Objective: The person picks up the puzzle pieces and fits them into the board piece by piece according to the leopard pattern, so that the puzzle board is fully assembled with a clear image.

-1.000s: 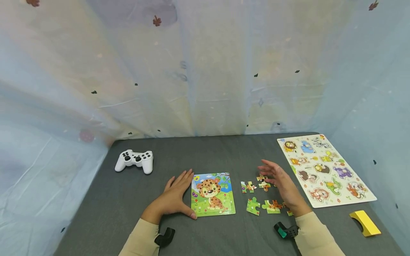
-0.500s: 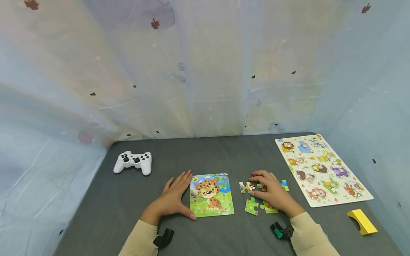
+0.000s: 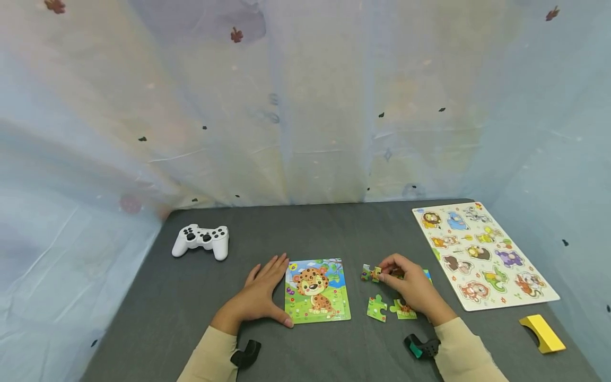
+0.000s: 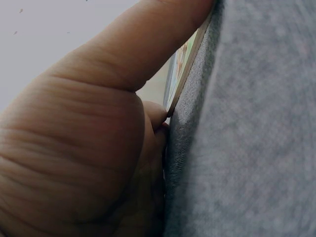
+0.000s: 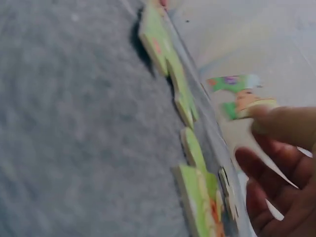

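In the head view a square leopard puzzle board [image 3: 317, 292] lies at the middle of the table. My left hand [image 3: 258, 294] rests at its left edge, fingers straight, the thumb touching the lower left corner. My right hand [image 3: 410, 281] pinches a puzzle piece [image 3: 371, 273] between thumb and fingers; the right wrist view shows this puzzle piece [image 5: 239, 96] lifted off the cloth. Below it lie a green puzzle piece [image 3: 377, 308] and another with orange on it [image 3: 404, 310]. More pieces are partly hidden under the right hand.
A white game controller [image 3: 200, 241] lies at the back left. At the right is a large animal puzzle board [image 3: 484, 257], with a yellow arched block [image 3: 543, 333] in front of it. A patterned curtain [image 3: 324, 106] hangs behind the grey table [image 3: 305, 228].
My right hand has come down and left onto the pieces, then pinched one and raised it. The left hand stays at the leopard puzzle board.
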`<state>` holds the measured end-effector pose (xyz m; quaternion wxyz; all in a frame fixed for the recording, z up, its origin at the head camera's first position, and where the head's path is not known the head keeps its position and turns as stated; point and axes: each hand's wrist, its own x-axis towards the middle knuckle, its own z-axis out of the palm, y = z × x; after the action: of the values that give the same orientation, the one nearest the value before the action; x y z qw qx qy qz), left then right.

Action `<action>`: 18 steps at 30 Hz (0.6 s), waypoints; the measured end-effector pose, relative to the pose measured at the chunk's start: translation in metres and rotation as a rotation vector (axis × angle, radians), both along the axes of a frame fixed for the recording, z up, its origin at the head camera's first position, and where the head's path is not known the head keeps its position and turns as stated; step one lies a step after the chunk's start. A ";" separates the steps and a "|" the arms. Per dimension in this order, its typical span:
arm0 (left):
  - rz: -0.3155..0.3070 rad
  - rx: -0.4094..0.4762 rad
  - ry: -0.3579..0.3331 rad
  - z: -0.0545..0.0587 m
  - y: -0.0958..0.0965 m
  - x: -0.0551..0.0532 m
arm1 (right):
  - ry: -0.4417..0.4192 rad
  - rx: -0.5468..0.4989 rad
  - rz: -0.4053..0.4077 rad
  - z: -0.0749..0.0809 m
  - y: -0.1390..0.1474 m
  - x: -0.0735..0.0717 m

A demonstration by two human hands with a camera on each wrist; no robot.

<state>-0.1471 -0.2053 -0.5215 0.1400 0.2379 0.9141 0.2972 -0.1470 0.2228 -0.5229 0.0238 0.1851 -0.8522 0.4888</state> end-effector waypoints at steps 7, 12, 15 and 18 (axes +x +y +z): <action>0.005 -0.006 -0.005 -0.003 -0.001 0.004 | 0.007 -0.105 0.038 0.015 -0.020 0.008; 0.008 -0.019 -0.010 -0.004 -0.001 0.004 | -0.032 -0.136 0.095 0.019 -0.040 0.012; 0.007 -0.018 0.007 -0.003 0.001 0.003 | -0.053 -0.152 0.130 0.021 -0.056 0.013; 0.008 -0.019 0.021 -0.003 0.001 0.001 | -0.078 -0.153 0.155 0.021 -0.073 0.012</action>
<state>-0.1462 -0.2039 -0.5245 0.1316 0.2359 0.9192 0.2865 -0.1349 0.1500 -0.5022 -0.0331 0.2289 -0.7958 0.5597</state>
